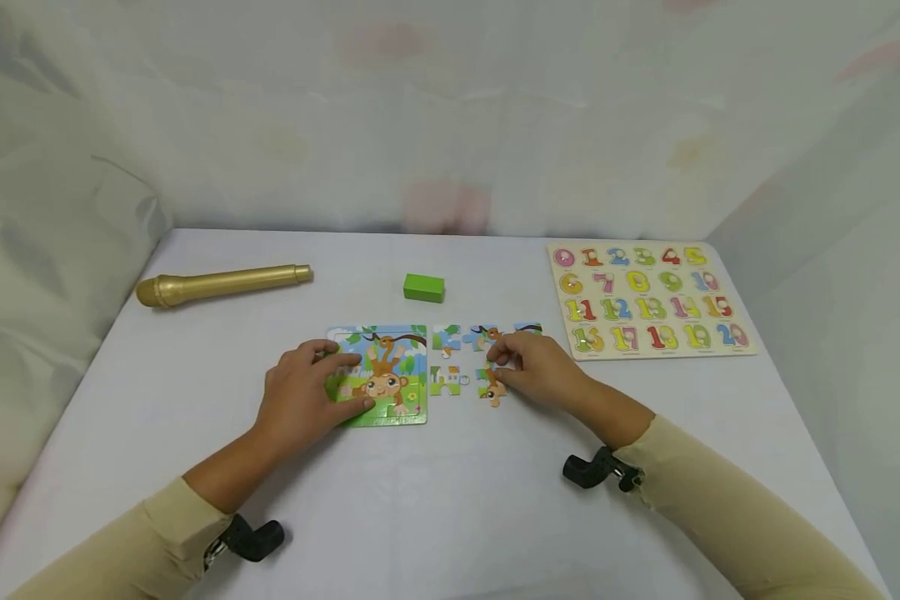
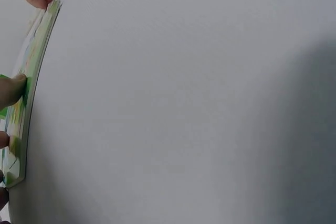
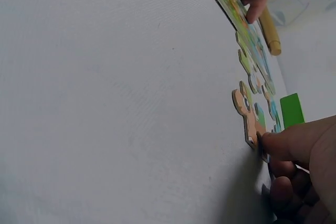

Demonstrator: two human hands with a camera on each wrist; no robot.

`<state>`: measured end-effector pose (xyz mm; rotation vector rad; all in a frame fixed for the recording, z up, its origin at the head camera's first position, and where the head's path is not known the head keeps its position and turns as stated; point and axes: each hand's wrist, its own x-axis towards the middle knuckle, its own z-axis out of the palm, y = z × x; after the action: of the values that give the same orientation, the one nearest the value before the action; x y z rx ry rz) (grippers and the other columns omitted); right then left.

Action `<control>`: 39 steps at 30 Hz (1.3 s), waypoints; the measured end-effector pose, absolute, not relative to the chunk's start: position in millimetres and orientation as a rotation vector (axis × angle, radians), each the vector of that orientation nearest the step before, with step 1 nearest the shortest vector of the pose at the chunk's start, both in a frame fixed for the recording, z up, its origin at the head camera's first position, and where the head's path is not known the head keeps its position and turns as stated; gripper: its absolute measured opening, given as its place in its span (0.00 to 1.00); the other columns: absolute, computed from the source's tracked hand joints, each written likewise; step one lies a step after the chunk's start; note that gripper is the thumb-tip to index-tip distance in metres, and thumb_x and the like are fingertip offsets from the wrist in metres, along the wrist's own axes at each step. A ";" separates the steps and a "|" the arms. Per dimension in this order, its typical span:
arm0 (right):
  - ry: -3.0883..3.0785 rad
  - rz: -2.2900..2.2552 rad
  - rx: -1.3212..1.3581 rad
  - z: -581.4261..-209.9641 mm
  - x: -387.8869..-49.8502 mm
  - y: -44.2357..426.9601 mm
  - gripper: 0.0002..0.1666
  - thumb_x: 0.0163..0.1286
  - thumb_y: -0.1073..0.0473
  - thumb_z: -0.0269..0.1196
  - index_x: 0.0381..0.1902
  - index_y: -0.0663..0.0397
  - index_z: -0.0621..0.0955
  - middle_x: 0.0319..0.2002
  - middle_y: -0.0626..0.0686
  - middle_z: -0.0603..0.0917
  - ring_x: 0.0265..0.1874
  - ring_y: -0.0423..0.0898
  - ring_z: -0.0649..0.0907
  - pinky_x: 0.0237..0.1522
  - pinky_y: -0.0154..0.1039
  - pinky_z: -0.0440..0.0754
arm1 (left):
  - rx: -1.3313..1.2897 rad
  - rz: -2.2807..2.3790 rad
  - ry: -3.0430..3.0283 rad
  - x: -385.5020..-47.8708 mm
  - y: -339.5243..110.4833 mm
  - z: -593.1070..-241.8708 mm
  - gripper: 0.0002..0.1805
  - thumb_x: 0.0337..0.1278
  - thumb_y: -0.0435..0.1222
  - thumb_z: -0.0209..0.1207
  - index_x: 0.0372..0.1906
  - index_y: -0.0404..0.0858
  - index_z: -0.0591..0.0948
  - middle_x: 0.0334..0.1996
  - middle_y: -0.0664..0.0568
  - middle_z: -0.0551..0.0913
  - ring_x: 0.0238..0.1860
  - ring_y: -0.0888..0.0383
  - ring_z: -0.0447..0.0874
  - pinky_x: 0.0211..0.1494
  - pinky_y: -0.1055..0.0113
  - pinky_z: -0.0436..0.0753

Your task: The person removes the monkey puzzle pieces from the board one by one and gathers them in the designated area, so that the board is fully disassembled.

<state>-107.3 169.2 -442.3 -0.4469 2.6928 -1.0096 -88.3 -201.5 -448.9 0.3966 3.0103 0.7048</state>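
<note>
My left hand (image 1: 303,387) rests on a square jigsaw board (image 1: 422,400) with a monkey picture, its fingers spread over the left part and the thumb on the lower edge. In the left wrist view, the thumb (image 2: 13,90) presses on the board's green surface. To the right of the board, my right hand (image 1: 540,371) pinches a puzzle piece (image 1: 492,392) with part of a monkey's face. In the right wrist view, the thumb touches that piece's edge; the other fingertips are partly hidden. Several loose pieces lie about it, among them a house piece (image 1: 444,381) and a tree piece (image 1: 446,337).
A green block (image 1: 423,288) lies behind the puzzle. At the back left is a gold toy microphone (image 1: 225,286). A wooden number board (image 1: 652,300) lies at the back right. Pale fabric walls (image 1: 450,125) stand at the back and sides of the white table (image 1: 420,517).
</note>
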 end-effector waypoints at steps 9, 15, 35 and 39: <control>2.728 -0.905 -0.535 -440.8 -104.9 169.5 0.15 0.70 0.53 0.75 0.51 0.49 0.87 0.42 0.44 0.83 0.40 0.42 0.79 0.43 0.40 0.78 | 0.376 0.671 2.999 -87.8 -198.0 -440.9 0.36 0.49 0.55 0.81 0.62 0.43 0.88 0.66 0.40 0.76 0.66 0.34 0.71 0.61 0.28 0.66; 2.790 -0.878 -0.506 -441.5 -102.5 169.9 0.11 0.71 0.54 0.74 0.47 0.50 0.86 0.37 0.43 0.82 0.36 0.42 0.78 0.41 0.40 0.78 | 0.378 0.669 2.999 -88.1 -196.5 -442.1 0.37 0.50 0.55 0.80 0.63 0.43 0.87 0.66 0.40 0.75 0.67 0.34 0.70 0.62 0.29 0.65; 2.803 -0.952 -0.485 -443.4 -100.8 174.1 0.05 0.73 0.56 0.72 0.38 0.45 0.85 0.31 0.41 0.82 0.30 0.41 0.78 0.34 0.39 0.78 | 0.456 0.902 3.011 -81.4 -194.0 -448.1 0.27 0.54 0.46 0.79 0.58 0.43 0.89 0.65 0.40 0.77 0.68 0.33 0.68 0.61 0.30 0.62; 2.779 -0.975 -0.584 -439.3 -102.2 171.0 0.03 0.72 0.58 0.72 0.38 0.44 0.86 0.31 0.40 0.82 0.30 0.41 0.79 0.34 0.39 0.79 | 0.500 0.929 3.008 -81.7 -189.9 -448.6 0.25 0.54 0.45 0.80 0.57 0.44 0.90 0.62 0.43 0.80 0.66 0.35 0.70 0.58 0.33 0.64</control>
<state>-102.2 171.0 -439.3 -0.5842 2.7792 -0.9753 -81.7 -189.9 -448.6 0.5002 3.0084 0.9295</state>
